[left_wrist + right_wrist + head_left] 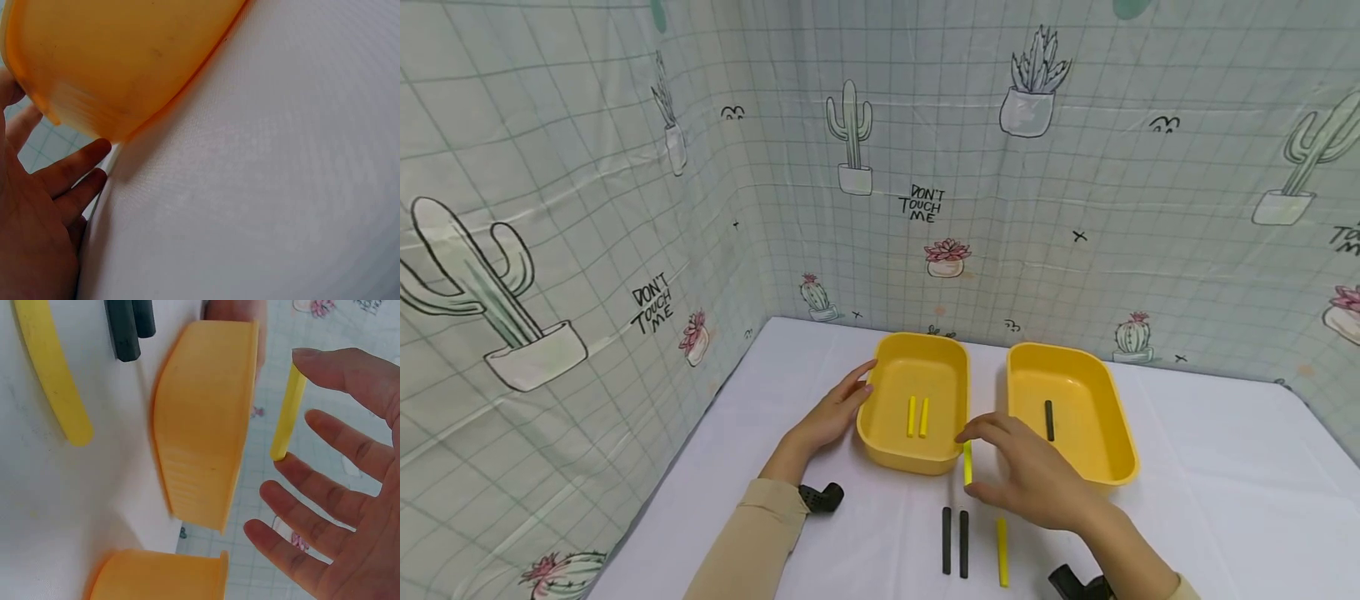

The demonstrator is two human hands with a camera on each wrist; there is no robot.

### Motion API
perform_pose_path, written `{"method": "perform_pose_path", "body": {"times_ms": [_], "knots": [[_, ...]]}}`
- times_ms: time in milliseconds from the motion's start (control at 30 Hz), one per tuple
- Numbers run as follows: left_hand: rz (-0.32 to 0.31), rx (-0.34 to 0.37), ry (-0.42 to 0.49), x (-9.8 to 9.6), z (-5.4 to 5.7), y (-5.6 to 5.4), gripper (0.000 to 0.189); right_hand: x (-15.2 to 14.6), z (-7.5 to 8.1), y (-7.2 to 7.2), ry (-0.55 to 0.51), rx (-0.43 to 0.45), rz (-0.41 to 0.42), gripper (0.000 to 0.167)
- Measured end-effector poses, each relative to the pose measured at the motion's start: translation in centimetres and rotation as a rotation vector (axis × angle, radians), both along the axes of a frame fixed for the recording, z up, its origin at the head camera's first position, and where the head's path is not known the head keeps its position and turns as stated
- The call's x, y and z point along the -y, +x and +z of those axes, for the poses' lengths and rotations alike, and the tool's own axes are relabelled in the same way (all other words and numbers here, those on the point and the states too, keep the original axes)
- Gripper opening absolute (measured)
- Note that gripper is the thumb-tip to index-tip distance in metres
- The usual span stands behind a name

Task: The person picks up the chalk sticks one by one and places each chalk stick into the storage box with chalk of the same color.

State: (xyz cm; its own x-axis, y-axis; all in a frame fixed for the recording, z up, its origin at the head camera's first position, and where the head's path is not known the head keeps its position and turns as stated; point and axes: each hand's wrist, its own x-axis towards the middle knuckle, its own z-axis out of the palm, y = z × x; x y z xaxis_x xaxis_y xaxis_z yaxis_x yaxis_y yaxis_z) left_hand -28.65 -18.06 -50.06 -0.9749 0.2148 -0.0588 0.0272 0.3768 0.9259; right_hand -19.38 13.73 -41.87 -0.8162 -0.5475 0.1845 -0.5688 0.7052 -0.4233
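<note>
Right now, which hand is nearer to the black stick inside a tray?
Right. The right hand, pinching a yellow stick, is just left of the black stick. The left hand is farther away, at the left side of the other yellow tray.

A screened-off corner (pixel 758 192) is shown — whether of a home or a lab cannot be told — where a white-topped table (pixel 1210 454) is bordered by wrinkled cloth (pixel 955 150), printed with potted cactuses (pixel 852 133).

Corner going unseen
The right hand (pixel 1033 475) is hiding the right tray's (pixel 1086 408) near left corner; the table's (pixel 865 542) near edge is falling offscreen.
</note>
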Motion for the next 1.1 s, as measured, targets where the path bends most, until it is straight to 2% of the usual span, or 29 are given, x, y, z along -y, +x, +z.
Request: {"method": "perform_pose_path", "body": {"times_ms": [600,1100], "knots": [[0.002,-0.001,-0.005,-0.1,0.1,0.0,0.049,0.8,-1.1,-2.9,-0.087,0.0,-0.017,0.047],[-0.005,-0.006,-0.003,0.0,0.1,0.0,0.049,2.0,-1.9,-4.6,-0.13,0.08,-0.051,0.055]]}}
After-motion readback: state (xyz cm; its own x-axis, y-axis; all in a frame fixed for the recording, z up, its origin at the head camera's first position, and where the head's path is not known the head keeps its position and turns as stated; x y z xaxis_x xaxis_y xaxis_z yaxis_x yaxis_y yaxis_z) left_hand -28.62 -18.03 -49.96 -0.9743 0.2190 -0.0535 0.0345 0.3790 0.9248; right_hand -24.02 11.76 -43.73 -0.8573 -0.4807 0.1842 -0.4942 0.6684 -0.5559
